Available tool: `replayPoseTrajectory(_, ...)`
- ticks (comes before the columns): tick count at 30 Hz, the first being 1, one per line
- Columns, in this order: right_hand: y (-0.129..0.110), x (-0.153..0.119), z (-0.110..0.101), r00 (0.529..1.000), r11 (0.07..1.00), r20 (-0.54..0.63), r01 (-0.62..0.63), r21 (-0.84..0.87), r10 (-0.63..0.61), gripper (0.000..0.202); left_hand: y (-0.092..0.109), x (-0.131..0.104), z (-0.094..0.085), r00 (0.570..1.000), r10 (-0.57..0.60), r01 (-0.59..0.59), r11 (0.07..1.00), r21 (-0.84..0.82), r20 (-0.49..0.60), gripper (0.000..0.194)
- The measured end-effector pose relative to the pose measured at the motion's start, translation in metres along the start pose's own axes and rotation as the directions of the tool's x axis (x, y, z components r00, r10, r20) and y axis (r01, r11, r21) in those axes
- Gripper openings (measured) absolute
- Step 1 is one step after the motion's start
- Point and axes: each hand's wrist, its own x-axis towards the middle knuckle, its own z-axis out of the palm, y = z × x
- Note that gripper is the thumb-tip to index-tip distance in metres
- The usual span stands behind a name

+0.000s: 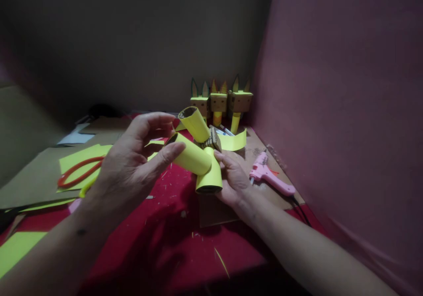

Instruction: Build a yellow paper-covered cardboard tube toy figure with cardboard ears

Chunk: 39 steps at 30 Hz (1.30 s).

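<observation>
A craft piece made of yellow paper-covered tubes (194, 155) is held up in front of me, joined to a small cardboard block (214, 140) with dark lines on it. My right hand (233, 177) grips it from the right, around the lower tube (209, 179). On the other side, my left hand (142, 150) has its thumb on the open end of the middle tube, its fingers curled behind that end. Another tube (194, 124) sticks out at the upper left, showing its hollow end.
A pink glue gun (269, 174) lies on cardboard (287, 199) at right. Several cardboard heads (218, 103) with pointed ears stand behind, near markers (226, 130) and a curled yellow strip (234, 141). Orange-handled scissors (79, 170) rest on yellow paper (74, 157) at left. Scraps dot the red cloth (165, 238).
</observation>
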Motion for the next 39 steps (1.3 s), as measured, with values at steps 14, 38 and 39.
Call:
replayPoseTrajectory(14,0.009,-0.002,0.002,0.962,0.963,0.172,0.237,-0.127,-0.214,0.019,-0.013,0.003,0.0,0.978,-0.09,0.024,0.946,0.322,0.19,0.031)
replayPoseTrajectory(38,-0.01,-0.003,-0.009,0.98,0.991,0.146,-0.137,-0.007,0.136,0.027,-0.013,0.005,-0.005,0.991,-0.12,0.12,0.993,-0.002,-0.053,0.035)
replayPoseTrajectory(39,-0.01,-0.004,-0.012,0.974,0.989,0.169,-0.148,-0.024,0.15,0.028,-0.017,0.005,-0.004,0.992,-0.115,0.116,0.993,0.01,-0.044,0.035)
